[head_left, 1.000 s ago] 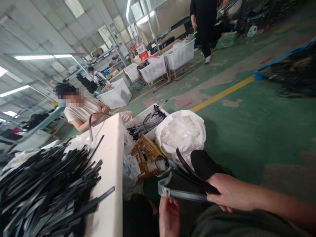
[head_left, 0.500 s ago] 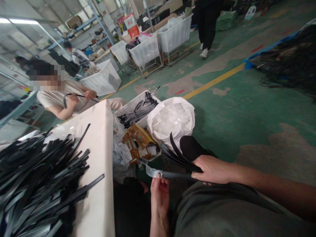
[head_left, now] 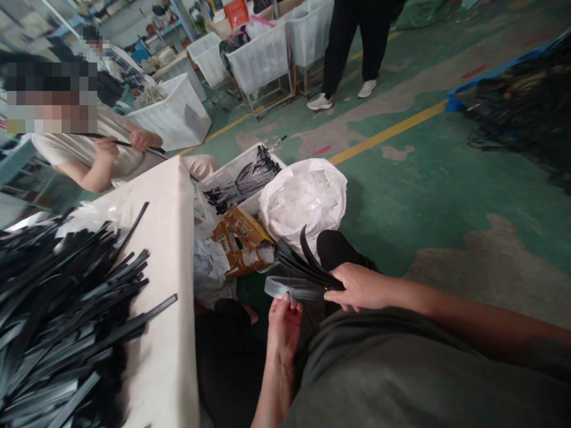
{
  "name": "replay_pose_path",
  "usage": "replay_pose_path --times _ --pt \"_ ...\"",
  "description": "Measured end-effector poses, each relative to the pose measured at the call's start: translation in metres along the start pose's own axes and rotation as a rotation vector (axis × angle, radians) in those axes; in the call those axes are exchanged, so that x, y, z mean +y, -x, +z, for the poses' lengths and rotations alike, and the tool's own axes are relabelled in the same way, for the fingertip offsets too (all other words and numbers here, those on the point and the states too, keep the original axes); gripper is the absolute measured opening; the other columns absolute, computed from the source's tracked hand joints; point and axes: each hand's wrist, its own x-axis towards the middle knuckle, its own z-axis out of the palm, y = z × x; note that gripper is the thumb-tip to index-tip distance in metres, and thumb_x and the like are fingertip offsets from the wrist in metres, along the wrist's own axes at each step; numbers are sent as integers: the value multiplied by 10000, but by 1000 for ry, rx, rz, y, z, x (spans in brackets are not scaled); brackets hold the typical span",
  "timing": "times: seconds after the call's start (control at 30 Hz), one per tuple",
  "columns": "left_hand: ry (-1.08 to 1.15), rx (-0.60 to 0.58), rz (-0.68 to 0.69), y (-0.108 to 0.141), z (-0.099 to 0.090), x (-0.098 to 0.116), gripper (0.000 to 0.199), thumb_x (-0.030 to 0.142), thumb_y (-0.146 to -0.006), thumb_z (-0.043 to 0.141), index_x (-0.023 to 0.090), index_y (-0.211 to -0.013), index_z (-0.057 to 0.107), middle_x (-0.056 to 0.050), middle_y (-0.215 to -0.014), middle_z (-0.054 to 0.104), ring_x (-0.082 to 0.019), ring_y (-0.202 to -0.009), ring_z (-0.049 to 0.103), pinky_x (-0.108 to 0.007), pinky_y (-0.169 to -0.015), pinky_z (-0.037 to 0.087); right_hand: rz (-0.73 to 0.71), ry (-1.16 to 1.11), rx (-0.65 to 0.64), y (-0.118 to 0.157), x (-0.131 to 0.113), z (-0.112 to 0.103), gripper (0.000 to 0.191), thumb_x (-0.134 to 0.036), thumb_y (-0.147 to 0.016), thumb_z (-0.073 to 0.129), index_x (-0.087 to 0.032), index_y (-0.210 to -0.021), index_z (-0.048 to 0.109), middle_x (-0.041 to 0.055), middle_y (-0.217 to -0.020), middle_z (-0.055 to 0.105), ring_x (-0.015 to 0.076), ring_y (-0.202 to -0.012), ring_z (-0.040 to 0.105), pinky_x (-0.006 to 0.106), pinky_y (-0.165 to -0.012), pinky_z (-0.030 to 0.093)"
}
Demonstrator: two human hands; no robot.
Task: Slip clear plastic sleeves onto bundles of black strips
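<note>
My right hand point(head_left: 359, 288) is closed around a bundle of black flat strips point(head_left: 297, 264), whose free ends fan out to the left; one strip curls up above the others. My left hand point(head_left: 285, 318) pinches a translucent plastic film strip point(head_left: 279, 286) between thumb and fingers. That film bends in a loop just above the fingertips and runs along a dark strip toward my right hand. Whether the film is still joined to the dark strip I cannot tell. To the left, a large heap of similar black strips point(head_left: 66, 297) lies on a pale-covered table point(head_left: 163, 267).
Beyond my knees stand a white sack point(head_left: 303, 199) of clear plastic scraps, a torn brown carton point(head_left: 243, 238) and a white bin point(head_left: 214, 175) of bundled black-tipped strips. A seated co-worker point(head_left: 120, 142) handles a dark strip. Another person point(head_left: 354, 47) stands in the aisle.
My hands have moved slightly up and left in view, and the film now forms a wider loop. The person in the aisle has stepped left. My view has tilted down.
</note>
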Motion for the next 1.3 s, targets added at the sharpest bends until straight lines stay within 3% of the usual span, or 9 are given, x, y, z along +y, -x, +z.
replay_pose_path --times 0.1,0.4,0.63,0.7,0.83,0.97,1.07,1.17,1.3 --pt "-39 -65 -71 3 8 -7 228 217 -642 850 134 -739 662 35 -637 548 -54 -567 500 -187 -574 474 -32 10 54 -13 -4 9 220 -309 -832 531 -165 -673 575 8 -546 654 126 -399 577 182 -387 390" --pt "66 -4 -82 10 12 -3 265 196 -611 871 141 -798 692 24 -692 616 -52 -585 545 -192 -602 522 -115 -94 162 -28 -15 19 162 -261 -810 566 -151 -694 596 2 -530 638 123 -417 576 182 -414 390" --pt "195 69 -93 3 41 -3 224 193 -636 853 145 -795 704 -21 -780 681 -107 -715 638 -204 -663 541 -222 -647 260 -35 0 34 283 -397 -724 727 -159 -826 614 -21 -638 615 98 -463 500 186 -397 377" --pt "161 28 -59 -2 54 -6 245 234 -637 855 141 -810 707 -38 -804 689 -133 -744 649 -219 -662 539 -230 -733 318 -41 1 38 304 -413 -708 743 -158 -801 607 -28 -623 584 87 -453 467 188 -399 371" --pt "68 -70 42 -9 78 -18 256 293 -627 857 136 -746 692 -9 -689 641 -95 -577 570 -203 -546 476 -141 -848 438 -51 0 37 325 -447 -687 706 -161 -779 584 -43 -519 534 94 -401 436 204 -373 332" --pt "13 -164 107 -15 92 -26 275 326 -660 826 142 -585 635 13 -538 549 -94 -489 510 -222 -505 448 -65 -807 498 -56 9 28 383 -527 -670 646 -173 -584 526 -32 -444 485 81 -355 377 218 -365 271" --pt "90 -212 22 -24 95 -21 149 295 -715 782 164 -725 711 -37 -715 670 -132 -651 625 -245 -641 519 -79 -763 517 -58 25 19 433 -569 -694 606 -184 -526 501 -17 -437 484 83 -342 359 234 -371 251" --pt "242 -100 -84 -44 91 -4 153 293 -813 683 201 -924 734 -81 -1038 714 -185 -987 659 -292 -868 527 -78 -759 581 -56 47 6 427 -591 -696 614 -195 -568 520 -13 -463 497 94 -335 340 256 -374 237" --pt "315 127 27 -84 77 30 219 252 -917 536 204 -819 727 -64 -917 740 -159 -938 683 -273 -856 541 -50 -753 712 -41 73 -21 475 -641 -728 595 -227 -511 507 -10 -413 425 136 -367 336 314 -436 264"
